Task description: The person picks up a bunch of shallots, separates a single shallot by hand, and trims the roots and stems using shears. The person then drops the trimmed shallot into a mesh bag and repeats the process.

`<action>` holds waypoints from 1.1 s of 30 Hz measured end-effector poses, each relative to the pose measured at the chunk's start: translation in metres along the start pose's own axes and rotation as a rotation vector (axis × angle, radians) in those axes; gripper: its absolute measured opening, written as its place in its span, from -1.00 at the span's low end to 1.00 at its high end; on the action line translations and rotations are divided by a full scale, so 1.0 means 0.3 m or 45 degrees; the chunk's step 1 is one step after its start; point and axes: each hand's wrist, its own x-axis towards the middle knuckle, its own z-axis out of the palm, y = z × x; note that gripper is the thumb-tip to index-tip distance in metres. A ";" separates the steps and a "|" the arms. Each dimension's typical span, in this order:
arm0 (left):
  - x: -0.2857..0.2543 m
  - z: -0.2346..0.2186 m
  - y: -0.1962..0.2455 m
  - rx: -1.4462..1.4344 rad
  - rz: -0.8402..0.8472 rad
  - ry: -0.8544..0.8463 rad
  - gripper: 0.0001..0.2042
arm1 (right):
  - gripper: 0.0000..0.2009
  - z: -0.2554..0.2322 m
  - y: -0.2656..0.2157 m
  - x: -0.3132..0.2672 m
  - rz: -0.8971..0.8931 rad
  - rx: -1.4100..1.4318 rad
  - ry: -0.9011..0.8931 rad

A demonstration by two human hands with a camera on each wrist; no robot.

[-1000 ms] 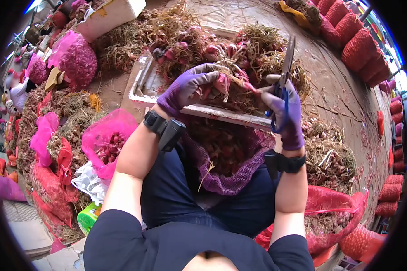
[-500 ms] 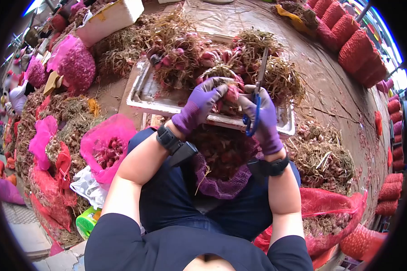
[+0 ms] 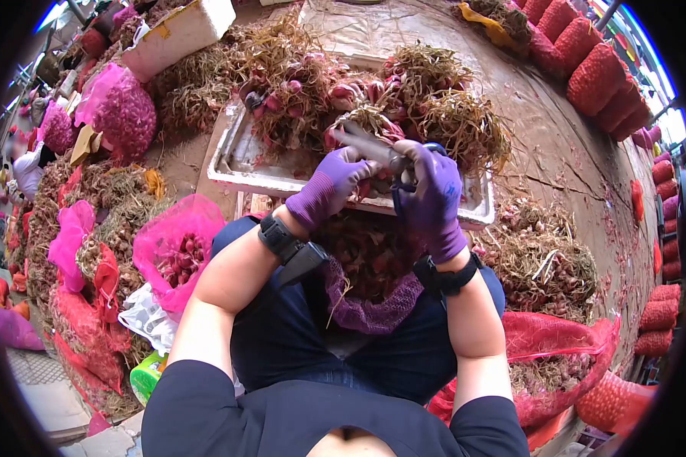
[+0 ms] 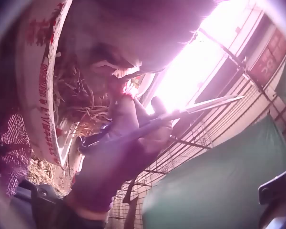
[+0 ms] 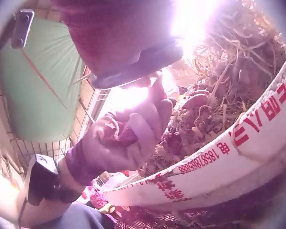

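Both hands wear purple gloves and work close together over the near rim of a white foam tray (image 3: 229,171). Red shallots with dry stalks (image 3: 290,95) are heaped in the tray. My right hand (image 3: 432,198) grips blue-handled scissors (image 4: 200,107), whose blades look blurred in the head view and point left, across the left hand's fingertips. Curled around a reddish shallot (image 5: 121,136) is my left hand (image 3: 331,183); in the head view the bulb is mostly hidden by the gloves. A purple mesh bag (image 3: 373,308) with shallots inside lies open below, between the knees.
To the left sit a pink mesh bag (image 3: 179,255) of shallots and a white plastic bag (image 3: 149,316). A heap of stalked shallots (image 3: 545,259) and a red mesh bag (image 3: 560,365) lie on the right. Full red sacks (image 3: 596,80) stand at the far right.
The scissors have swung from pointing up to pointing left over the left hand. Both hands have come closer together, the right one moving left. The held shallot has been drawn in toward the tray's near rim.
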 end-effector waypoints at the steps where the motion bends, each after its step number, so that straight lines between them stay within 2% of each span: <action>1: 0.006 -0.001 -0.035 0.002 0.005 0.001 -0.75 | -0.69 -0.003 -0.009 0.004 -0.094 -0.076 -0.020; 3: 0.022 -0.004 -0.112 -0.280 0.302 0.125 -0.80 | -0.69 0.007 -0.012 0.005 -0.147 -0.052 -0.049; 4: 0.013 -0.064 -0.112 0.532 0.531 0.001 -0.78 | -0.70 0.006 -0.028 0.004 -0.042 0.079 -0.082; 5: 0.015 -0.064 -0.105 0.538 0.538 0.005 -0.78 | -0.70 0.004 -0.041 0.004 0.064 0.209 -0.116; 7: 0.010 -0.047 -0.100 0.647 0.668 0.063 -0.78 | -0.71 -0.007 -0.056 0.012 0.104 0.282 -0.088; 8: 0.010 -0.037 -0.117 0.490 0.489 0.109 -0.80 | -0.69 -0.017 -0.059 0.013 0.046 0.232 -0.149; 9: 0.041 -0.014 -0.129 -0.636 0.181 0.128 -0.80 | -0.67 -0.023 -0.058 0.016 -0.014 0.179 -0.210; 11: 0.052 -0.010 -0.119 -0.401 0.158 0.142 -0.77 | -0.70 -0.005 -0.056 0.001 -0.047 0.221 -0.204; 12: 0.051 -0.008 -0.116 -0.398 0.158 0.138 -0.77 | -0.71 0.004 -0.057 -0.014 0.139 0.235 -0.191; 13: 0.047 -0.007 -0.113 -0.620 0.148 0.103 -0.76 | -0.72 0.017 -0.051 -0.027 0.325 0.249 -0.177; 14: 0.043 -0.005 -0.108 -0.842 0.136 0.070 -0.76 | -0.72 0.028 -0.034 -0.034 0.519 0.445 -0.184; 15: 0.042 -0.002 -0.101 -0.840 0.139 0.070 -0.76 | -0.74 0.031 -0.022 -0.036 0.744 0.654 -0.105; 17: 0.042 0.006 -0.082 -0.862 0.186 0.149 -0.77 | -0.70 0.013 0.003 -0.024 1.017 0.844 -0.013; 19: 0.026 0.016 -0.059 -0.825 0.195 0.165 -0.77 | -0.63 0.021 0.038 -0.035 1.040 0.790 0.003; 21: 0.017 0.040 -0.048 -0.015 0.609 0.274 -0.77 | -0.58 0.030 0.039 -0.038 1.155 0.980 0.052; 22: 0.017 0.041 -0.044 -0.017 0.608 0.267 -0.77 | -0.56 0.035 0.037 -0.043 1.199 1.071 0.060; 24: 0.013 0.036 -0.041 -0.374 0.215 0.049 -0.74 | -0.57 0.025 0.016 -0.044 1.209 1.111 0.070; 27: 0.024 0.043 -0.017 -0.303 0.249 0.032 -0.74 | -0.59 0.035 0.032 -0.052 1.193 1.132 0.110; 28: 0.006 0.036 0.001 -0.220 0.132 0.073 -0.74 | -0.59 0.033 0.047 -0.057 1.123 1.096 0.115; 32: 0.017 0.047 -0.007 -0.238 0.224 0.070 -0.74 | -0.56 0.020 0.035 -0.049 1.000 0.931 0.074; 33: 0.014 0.051 -0.002 -0.123 0.213 0.076 -0.73 | -0.56 0.020 0.034 -0.049 0.960 0.867 0.041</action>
